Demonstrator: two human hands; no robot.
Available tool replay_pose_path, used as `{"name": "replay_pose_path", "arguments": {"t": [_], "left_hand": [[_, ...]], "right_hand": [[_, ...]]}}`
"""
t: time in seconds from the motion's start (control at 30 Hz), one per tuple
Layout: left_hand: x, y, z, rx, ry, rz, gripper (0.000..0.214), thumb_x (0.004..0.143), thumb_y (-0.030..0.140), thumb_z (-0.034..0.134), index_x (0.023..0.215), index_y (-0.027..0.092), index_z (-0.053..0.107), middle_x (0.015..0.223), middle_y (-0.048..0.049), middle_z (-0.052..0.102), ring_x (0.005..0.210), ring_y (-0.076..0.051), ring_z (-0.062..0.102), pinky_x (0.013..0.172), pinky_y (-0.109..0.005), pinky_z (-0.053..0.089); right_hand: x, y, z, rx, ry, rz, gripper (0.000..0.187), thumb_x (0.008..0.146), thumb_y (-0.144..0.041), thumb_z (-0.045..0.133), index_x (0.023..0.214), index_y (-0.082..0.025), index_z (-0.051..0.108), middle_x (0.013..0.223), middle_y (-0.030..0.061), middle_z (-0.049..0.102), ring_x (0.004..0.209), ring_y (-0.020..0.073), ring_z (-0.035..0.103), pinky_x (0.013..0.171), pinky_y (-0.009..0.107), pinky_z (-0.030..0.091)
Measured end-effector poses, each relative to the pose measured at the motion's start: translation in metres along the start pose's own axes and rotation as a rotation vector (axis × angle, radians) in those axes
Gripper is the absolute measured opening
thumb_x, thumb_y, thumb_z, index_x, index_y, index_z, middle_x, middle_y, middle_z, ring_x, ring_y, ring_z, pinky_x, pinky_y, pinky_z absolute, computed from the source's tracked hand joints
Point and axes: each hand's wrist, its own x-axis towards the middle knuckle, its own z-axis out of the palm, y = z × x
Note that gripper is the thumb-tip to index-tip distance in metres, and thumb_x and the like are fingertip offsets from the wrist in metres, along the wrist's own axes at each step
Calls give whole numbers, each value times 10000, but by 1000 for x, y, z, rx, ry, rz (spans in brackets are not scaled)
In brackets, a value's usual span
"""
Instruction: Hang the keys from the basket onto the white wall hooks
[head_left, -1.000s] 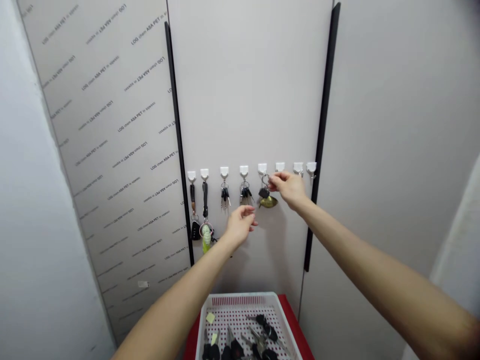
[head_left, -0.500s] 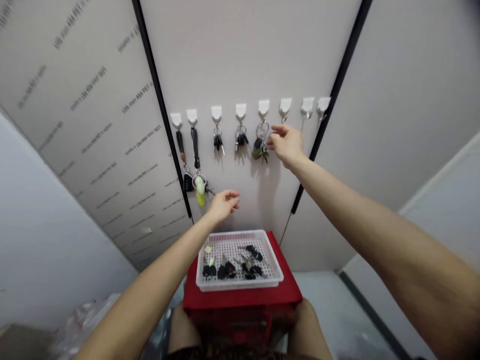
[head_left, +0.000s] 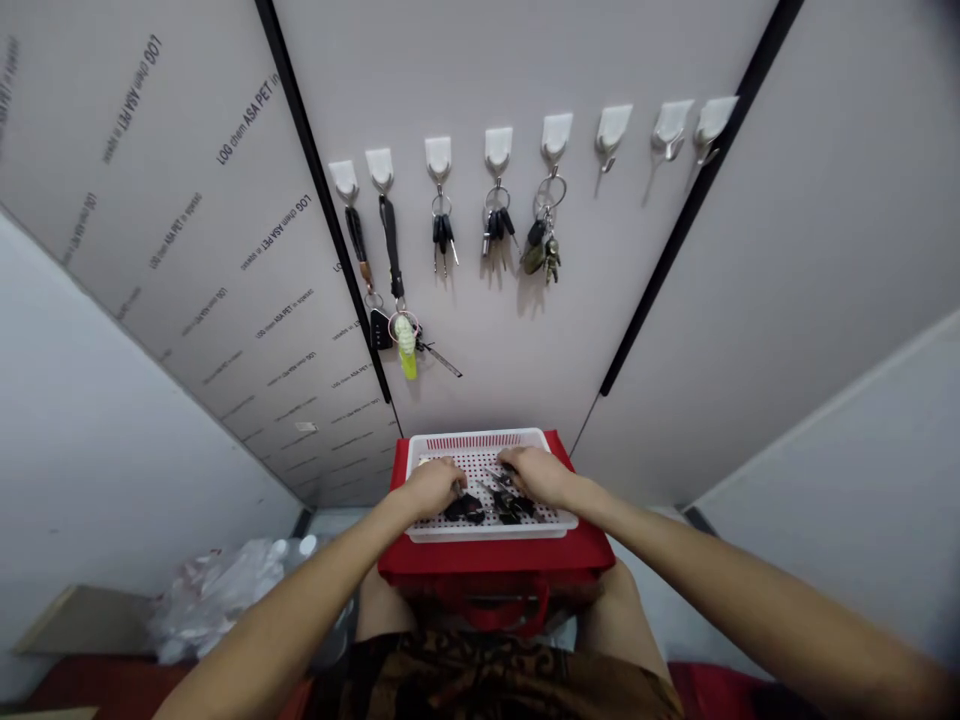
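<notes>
Both my hands are down inside a white perforated plastic basket that holds loose black-headed keys. My left hand is on the left side, its fingers curled together at the metal ends of a key bunch. On the right, my right hand has its fingertips pinched on dark-headed keys, partly hidden under the hand. More black keys lie between the hands, near the basket's front.
A red box between my knees carries the basket. On the wall ahead, a row of white hooks holds key rings and strapped keys; three right-hand hooks are bare. Plastic bags lie lower left.
My right hand has come down from beside the fifth hook's key ring into the basket. My left hand has lowered into the basket too. The view has shifted downward.
</notes>
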Motion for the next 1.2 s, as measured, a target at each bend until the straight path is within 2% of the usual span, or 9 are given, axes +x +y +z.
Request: {"name": "replay_pose_path", "arguments": {"t": [0.17,0.3,0.4,0.57,0.67,0.77,0.93,1.07,1.2], "left_hand": [[5,3,4,-47,73,-62,204,606,135,387,718,182,551,751,-36,541,720,-151,482,640,-239,353],[10,16,4,-148,122,17,213,618,161,397,779,187,535,741,-25,540,696,-129,475,628,-212,346],[11,28,8,-148,93,86,219,579,194,464,786,195,536,762,-23,543,706,-139,472,623,-214,339],[9,33,13,-139,74,5,166,544,150,463,689,187,536,633,-8,542,610,-130,471,532,-198,319],[8,29,12,-207,78,-3,183,528,94,428,660,176,526,573,8,525,556,-106,456,508,-183,307],[9,25,10,-372,136,-33,203,513,58,399,655,156,506,552,19,505,522,-85,437,495,-175,307],[12,20,-4,-829,198,-66,127,517,47,405,595,138,445,472,58,411,442,-43,374,427,-147,279],[12,17,-28,-1133,267,-86,71,546,110,455,591,140,410,423,81,382,386,-27,370,412,-145,291],[12,21,-50,-1362,318,-118,130,544,160,493,624,143,392,422,75,440,394,-42,440,461,-177,361]], "right_hand": [[3,5,-24,240,40,20,285,622,-116,365,829,-170,552,686,14,588,617,105,519,602,191,373],[0,8,-37,340,21,62,273,655,-157,346,834,-152,553,609,0,578,496,80,502,527,178,380],[0,10,-40,300,73,39,256,660,-171,352,798,-159,567,645,5,588,545,88,513,562,184,384],[-3,10,-39,89,186,-6,244,648,-151,373,779,-164,579,817,51,575,761,142,500,706,236,350],[-9,1,-31,82,137,-99,209,638,-170,409,753,-158,583,801,55,571,769,149,488,710,239,344],[-14,-13,-16,185,24,-209,188,601,-191,470,751,-168,581,753,36,578,738,141,489,683,227,349],[-10,-25,-3,425,59,-175,233,593,-191,479,809,-145,555,724,26,564,663,119,480,619,218,354],[-8,-26,-16,723,39,-92,206,626,-228,453,788,-133,538,584,-17,515,527,79,436,515,193,349],[-11,-29,-35,918,97,-84,178,659,-252,417,712,-130,536,609,-14,517,563,76,444,549,197,361]]}}
